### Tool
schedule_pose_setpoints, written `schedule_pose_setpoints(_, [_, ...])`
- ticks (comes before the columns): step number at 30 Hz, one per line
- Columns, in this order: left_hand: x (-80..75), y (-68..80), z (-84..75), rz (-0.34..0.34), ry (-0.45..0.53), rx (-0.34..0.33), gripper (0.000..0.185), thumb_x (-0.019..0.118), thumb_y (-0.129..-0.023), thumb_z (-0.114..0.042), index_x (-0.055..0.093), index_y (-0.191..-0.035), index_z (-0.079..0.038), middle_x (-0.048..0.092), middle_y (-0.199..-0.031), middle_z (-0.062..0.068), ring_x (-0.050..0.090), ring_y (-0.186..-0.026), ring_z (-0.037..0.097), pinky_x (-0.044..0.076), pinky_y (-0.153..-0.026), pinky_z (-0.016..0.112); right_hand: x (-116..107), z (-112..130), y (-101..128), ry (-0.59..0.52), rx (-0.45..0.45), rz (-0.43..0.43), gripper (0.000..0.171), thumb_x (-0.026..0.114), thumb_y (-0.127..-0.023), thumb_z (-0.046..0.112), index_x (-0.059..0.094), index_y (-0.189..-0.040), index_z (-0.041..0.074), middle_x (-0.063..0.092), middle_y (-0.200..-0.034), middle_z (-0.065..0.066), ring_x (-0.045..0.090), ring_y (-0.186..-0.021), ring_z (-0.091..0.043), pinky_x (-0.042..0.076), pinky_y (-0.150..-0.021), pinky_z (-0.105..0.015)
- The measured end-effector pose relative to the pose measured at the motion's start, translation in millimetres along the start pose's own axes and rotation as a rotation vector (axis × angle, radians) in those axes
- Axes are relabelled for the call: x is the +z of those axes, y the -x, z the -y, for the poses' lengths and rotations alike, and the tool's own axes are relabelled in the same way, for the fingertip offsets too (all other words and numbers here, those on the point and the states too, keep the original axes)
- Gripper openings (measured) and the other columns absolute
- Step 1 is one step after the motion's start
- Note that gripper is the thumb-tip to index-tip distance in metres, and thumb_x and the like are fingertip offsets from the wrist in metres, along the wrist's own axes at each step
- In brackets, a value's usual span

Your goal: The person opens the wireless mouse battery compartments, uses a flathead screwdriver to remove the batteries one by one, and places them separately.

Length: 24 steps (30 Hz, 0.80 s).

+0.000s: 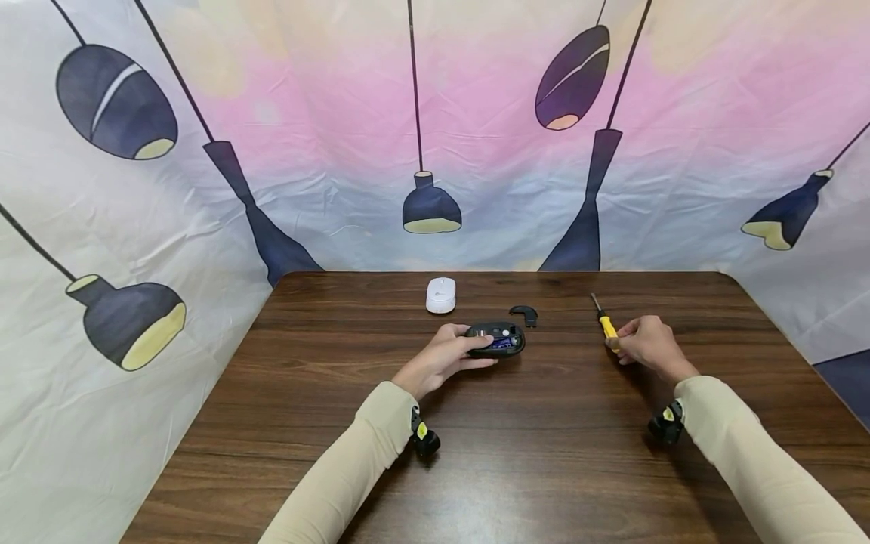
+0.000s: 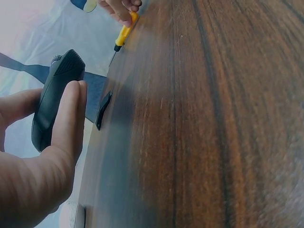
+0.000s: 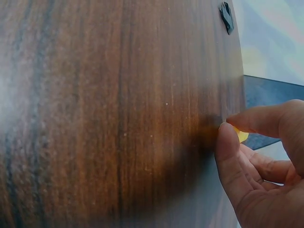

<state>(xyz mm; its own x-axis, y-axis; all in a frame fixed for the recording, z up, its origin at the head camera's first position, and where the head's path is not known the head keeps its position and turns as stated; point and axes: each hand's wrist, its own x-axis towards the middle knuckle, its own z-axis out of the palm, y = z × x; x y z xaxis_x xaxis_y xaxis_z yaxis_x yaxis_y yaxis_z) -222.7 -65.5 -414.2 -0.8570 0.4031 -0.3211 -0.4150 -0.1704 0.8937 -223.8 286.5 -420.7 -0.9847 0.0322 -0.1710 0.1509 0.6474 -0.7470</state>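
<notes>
A black computer mouse [image 1: 513,349] is gripped in my left hand [image 1: 445,355], its underside turned up with the battery bay uncovered and a blue battery [image 1: 504,343] showing inside. In the left wrist view the mouse [image 2: 52,102] sits between thumb and straightish fingers, above the tabletop. My right hand [image 1: 649,346] pinches the yellow handle of a screwdriver [image 1: 607,325] near its end, with the shaft pointing toward the back of the table. The right wrist view shows thumb and forefinger on the handle [image 3: 242,135], mostly hidden by the fingers.
Behind the held mouse lies a curved black battery cover [image 1: 525,313]. A white mouse [image 1: 441,295] stands near the back edge of the brown wooden table [image 1: 544,453]. A printed cloth [image 1: 489,181] hangs right behind the table.
</notes>
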Motion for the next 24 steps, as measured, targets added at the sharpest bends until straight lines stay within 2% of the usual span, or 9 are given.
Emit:
schedule_pose_setpoints(8, [0.3,-0.5,0.2,0.004,0.008,-0.004,0.056,0.064,-0.099,-0.003,0.037,-0.146,0.012,0.047,-0.142,0.029,0.056,-0.128,0.036,0.06,-0.093,0.04,0,0,1,0.028,0.01,0.004,0.029,0.072,-0.094,0.012,0.064,-0.103,-0.014,0.069,-0.079,-0.012,0.068,-0.061,-0.015,0.063,-0.057,-0.03])
schedule_pose_setpoints(17, [-0.9,-0.2,0.2,0.002,0.01,-0.002,0.063,0.065,-0.099,-0.003,0.031,-0.15,0.011,0.045,-0.144,0.029,0.055,-0.129,0.036,0.06,-0.093,0.041,-7,4,7,0.095,-0.014,0.028,0.037,0.073,-0.095,0.023,0.065,-0.103,-0.012,0.07,-0.075,-0.01,0.066,-0.063,-0.018,0.061,-0.057,-0.033])
schedule_pose_setpoints(24, [0.3,-0.1,-0.5,0.012,0.005,0.008,0.054,0.064,-0.099,-0.003,0.038,-0.145,0.012,0.048,-0.142,0.029,0.056,-0.128,0.037,0.06,-0.093,0.041,-17,10,13,0.168,-0.056,0.021,0.037,0.073,-0.095,0.026,0.067,-0.103,-0.009,0.072,-0.081,-0.013,0.067,-0.068,-0.021,0.058,-0.057,-0.033])
